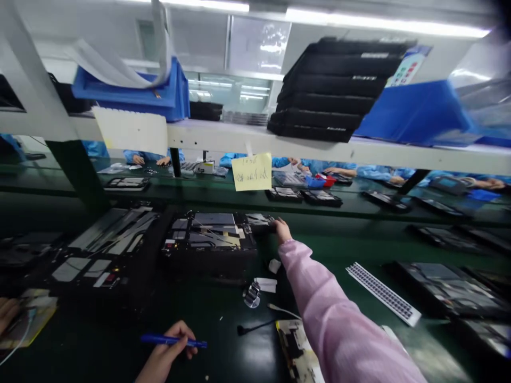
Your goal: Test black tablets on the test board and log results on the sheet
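Note:
My left hand (175, 347), low in the view, is closed around a blue marker pen (155, 339) lying sideways across the fingers. My right hand (282, 231) reaches far forward in a pink sleeve. Its fingers grip the right end of a black device casing (261, 226), partly hidden and blurred. Just left of it stands a stack of black device casings (211, 260), its top one showing grey panels and dark cables. Another stack (115, 239) is further left. Between my arms lie a shiny metal roll (252, 294), a white strip (265, 284) and a crumpled white piece (274, 265).
Under my right forearm is a yellow-edged board (297, 351). A label strip (383, 292) and more casings (451, 290) lie right. A co-worker's hand (7, 314) is at the left edge. The overhead shelf (223, 137) carries blue bins (131, 98) and stacked black trays (327, 90).

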Demonstrator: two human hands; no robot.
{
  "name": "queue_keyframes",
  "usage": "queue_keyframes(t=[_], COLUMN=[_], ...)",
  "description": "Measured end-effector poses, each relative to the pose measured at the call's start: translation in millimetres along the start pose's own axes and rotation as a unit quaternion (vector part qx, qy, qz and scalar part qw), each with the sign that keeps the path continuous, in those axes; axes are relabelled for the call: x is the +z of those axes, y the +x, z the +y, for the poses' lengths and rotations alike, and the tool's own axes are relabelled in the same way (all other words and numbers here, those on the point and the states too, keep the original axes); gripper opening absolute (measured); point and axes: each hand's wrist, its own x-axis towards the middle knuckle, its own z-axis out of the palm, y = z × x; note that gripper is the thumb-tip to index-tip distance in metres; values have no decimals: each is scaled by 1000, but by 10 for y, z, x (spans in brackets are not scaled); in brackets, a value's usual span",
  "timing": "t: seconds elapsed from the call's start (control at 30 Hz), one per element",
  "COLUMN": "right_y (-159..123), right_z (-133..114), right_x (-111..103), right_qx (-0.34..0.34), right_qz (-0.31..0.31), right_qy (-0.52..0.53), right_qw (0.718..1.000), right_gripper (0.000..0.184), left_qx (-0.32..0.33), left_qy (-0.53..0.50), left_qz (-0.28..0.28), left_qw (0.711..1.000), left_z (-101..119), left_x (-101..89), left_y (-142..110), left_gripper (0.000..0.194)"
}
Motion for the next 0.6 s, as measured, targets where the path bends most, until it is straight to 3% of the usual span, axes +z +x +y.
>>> queue_keyframes(t=[0.17, 0.3, 0.47, 0.6], right_y=[-280, -649, -1190, -1506], right_z=[-371, -767, -1350, -1682], right_x=[21, 42, 131, 228], right_qx=[-140, -277, -420, -565], right_qz=[-46, -105, -182, -169], right_qy=[-53, -87, -141, -252], right_qw=[988, 951, 878, 767], right_gripper=[33, 37, 46, 46], left_qx=[12, 26, 35, 32], left_qy=[41, 69, 90, 88], left_qz=[1, 6, 4, 12], left_qw=[999, 997, 995, 996], left_z=[-9, 16, 56, 41], left_x=[0, 14, 50, 76], left_y=[6, -26, -80, -106], left_gripper=[53, 57, 51, 45])
